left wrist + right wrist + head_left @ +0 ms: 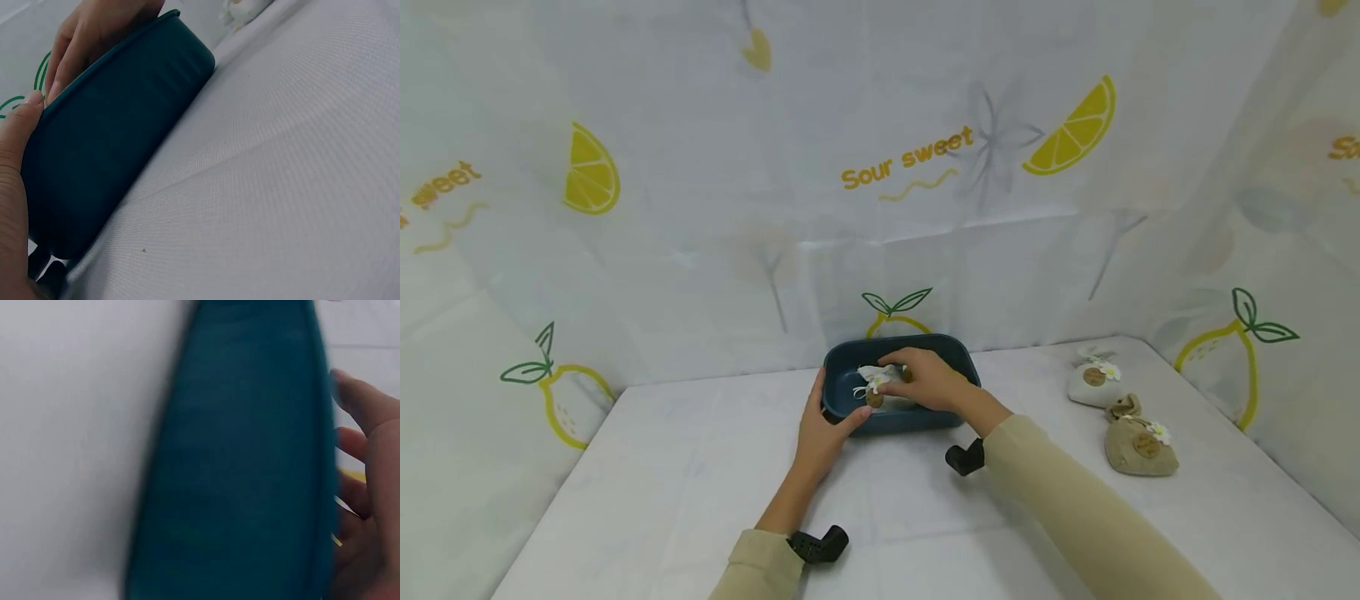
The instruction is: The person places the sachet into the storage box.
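In the head view a dark blue basin stands at the back of the table. My left hand grips its front left corner, thumb at the rim and fingers along the left side. My right hand reaches over the front rim into the basin, thumb and fingers around a white drawstring pouch whose body is partly hidden. A white flower and a round brown tag show beside the thumb; another brown patch shows under the hand. In the right wrist view the basin wall covers the fingertips.
On the right of the table sit a white pouch and, nearer, a tan pouch, each with a flower and brown tag. A lemon-printed white cloth hangs directly behind the basin. Black wrist devices are on both forearms.
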`<action>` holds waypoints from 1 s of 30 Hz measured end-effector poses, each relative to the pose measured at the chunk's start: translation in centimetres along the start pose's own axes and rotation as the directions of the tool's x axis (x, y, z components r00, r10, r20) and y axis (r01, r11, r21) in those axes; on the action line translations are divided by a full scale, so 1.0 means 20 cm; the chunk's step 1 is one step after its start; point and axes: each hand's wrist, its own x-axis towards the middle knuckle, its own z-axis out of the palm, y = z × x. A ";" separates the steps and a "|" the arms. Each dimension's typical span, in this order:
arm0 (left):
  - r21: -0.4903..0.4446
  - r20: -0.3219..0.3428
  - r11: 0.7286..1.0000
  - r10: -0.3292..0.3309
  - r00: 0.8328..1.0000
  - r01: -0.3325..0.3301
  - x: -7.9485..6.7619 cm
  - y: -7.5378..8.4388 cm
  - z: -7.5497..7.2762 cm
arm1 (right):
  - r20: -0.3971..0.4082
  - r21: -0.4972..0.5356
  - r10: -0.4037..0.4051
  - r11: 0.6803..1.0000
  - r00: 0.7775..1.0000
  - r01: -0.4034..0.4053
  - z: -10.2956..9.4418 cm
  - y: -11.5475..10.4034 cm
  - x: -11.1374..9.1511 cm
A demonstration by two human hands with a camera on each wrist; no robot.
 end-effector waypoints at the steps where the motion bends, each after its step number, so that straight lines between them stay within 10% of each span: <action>1: 0.001 0.001 1.000 -0.001 1.000 0.001 0.00 0.00 0.00 | -0.028 0.012 0.002 1.000 1.000 -0.002 -0.02 0.01 -0.03; 16: 0.017 0.007 1.000 -0.003 1.000 0.003 -0.01 0.00 -0.02 | -0.385 0.056 -0.051 0.995 0.921 0.078 -0.30 0.15 -0.53; 30: 0.026 0.007 0.999 -0.020 1.000 0.020 -0.01 0.00 0.00 | -0.430 0.048 0.089 0.996 0.898 -0.075 -0.50 0.38 -0.96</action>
